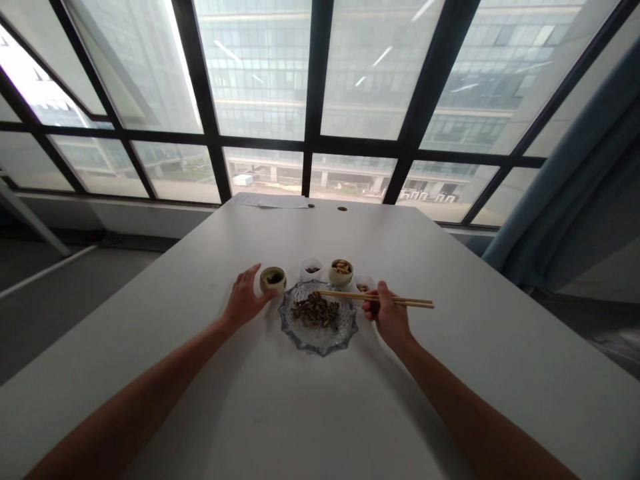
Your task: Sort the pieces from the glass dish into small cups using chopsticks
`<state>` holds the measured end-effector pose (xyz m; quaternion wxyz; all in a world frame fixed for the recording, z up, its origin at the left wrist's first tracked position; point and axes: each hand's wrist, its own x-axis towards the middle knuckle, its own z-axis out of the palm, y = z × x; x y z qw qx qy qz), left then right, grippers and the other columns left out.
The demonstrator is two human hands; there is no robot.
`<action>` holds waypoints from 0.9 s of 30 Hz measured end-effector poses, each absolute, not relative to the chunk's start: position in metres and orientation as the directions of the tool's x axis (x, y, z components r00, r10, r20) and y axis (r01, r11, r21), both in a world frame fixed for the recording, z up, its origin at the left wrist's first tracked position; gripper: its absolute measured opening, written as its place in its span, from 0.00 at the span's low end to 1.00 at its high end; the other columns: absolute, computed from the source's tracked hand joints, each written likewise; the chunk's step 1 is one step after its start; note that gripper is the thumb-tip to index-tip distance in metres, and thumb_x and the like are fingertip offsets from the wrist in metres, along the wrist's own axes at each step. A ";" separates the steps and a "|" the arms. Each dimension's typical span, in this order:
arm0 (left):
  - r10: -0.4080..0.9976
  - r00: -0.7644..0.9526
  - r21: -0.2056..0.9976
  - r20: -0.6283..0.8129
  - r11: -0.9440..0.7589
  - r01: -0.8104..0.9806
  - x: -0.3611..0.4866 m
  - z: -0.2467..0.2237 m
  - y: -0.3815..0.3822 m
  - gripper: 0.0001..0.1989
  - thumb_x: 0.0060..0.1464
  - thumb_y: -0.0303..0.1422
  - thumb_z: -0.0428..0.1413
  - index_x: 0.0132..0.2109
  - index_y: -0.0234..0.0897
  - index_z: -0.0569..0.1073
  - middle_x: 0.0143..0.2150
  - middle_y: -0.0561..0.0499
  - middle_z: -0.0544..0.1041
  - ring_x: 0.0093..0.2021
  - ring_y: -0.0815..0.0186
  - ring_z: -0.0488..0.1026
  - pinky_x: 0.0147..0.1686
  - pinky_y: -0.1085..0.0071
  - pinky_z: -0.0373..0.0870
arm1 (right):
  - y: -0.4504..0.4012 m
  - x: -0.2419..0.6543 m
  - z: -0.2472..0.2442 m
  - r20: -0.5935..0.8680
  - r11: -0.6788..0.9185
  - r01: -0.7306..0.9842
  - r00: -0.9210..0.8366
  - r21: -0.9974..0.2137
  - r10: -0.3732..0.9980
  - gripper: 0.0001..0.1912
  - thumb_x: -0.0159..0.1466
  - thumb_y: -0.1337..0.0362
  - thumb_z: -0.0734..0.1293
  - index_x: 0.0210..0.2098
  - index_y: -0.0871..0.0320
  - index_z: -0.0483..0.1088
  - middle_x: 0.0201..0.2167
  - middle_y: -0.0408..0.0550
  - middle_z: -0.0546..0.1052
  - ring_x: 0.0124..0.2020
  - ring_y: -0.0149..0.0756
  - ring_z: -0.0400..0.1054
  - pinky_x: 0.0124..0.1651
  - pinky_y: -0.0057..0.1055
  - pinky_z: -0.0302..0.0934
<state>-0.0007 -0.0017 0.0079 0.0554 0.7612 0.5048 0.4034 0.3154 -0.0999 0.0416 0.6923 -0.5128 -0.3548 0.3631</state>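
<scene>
We're likely picking at seeds [314, 313] in dish [321, 348] | right hand [393, 321] clasps 2 chopsticks [346, 295]; left hand [244, 301] spread by cup [267, 287] | next seemingly needs pinching

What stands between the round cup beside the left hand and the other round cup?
In the head view, a small whitish container holding dark pieces stands between the left cup and right cup.

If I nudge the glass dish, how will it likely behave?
The glass dish looks rigid, so its pointed rim may chip if knocked. Its wide, low shape suggests it would slide rather than tip. The loose dark pieces heaped inside would probably shift if it tilted.
</scene>
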 end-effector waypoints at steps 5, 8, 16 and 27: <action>0.789 0.280 0.392 0.547 -0.537 0.747 0.036 0.045 -0.006 0.33 0.56 0.48 0.58 0.64 0.37 0.63 0.61 0.39 0.71 0.61 0.51 0.67 0.61 0.51 0.62 | -0.115 0.321 0.043 0.579 0.478 0.362 0.258 -0.800 0.774 0.29 0.67 0.39 0.61 0.27 0.58 0.73 0.17 0.46 0.74 0.15 0.32 0.67 0.19 0.27 0.62; 0.805 0.388 0.335 0.449 -0.554 0.762 0.071 0.066 0.002 0.35 0.56 0.47 0.58 0.65 0.34 0.62 0.63 0.37 0.70 0.63 0.49 0.65 0.62 0.51 0.60 | -0.122 0.326 0.042 0.748 0.641 0.557 -0.052 -0.528 0.661 0.26 0.71 0.46 0.60 0.27 0.56 0.75 0.18 0.46 0.75 0.19 0.33 0.70 0.24 0.28 0.64; 0.897 0.386 0.341 0.216 -0.440 0.831 0.112 0.075 0.031 0.36 0.55 0.43 0.59 0.65 0.32 0.59 0.58 0.33 0.74 0.59 0.45 0.70 0.58 0.49 0.64 | -0.118 0.319 0.048 0.619 0.534 0.317 0.348 -0.784 0.704 0.29 0.69 0.41 0.60 0.27 0.58 0.71 0.16 0.45 0.73 0.13 0.31 0.65 0.17 0.26 0.60; 0.770 0.441 0.406 0.462 -0.625 0.666 0.098 0.059 0.041 0.40 0.46 0.35 0.67 0.64 0.37 0.60 0.54 0.39 0.77 0.54 0.50 0.74 0.55 0.53 0.69 | -0.102 0.319 0.050 0.309 0.448 -0.072 0.627 -0.891 0.715 0.33 0.60 0.32 0.65 0.26 0.59 0.68 0.15 0.44 0.72 0.12 0.31 0.63 0.14 0.26 0.57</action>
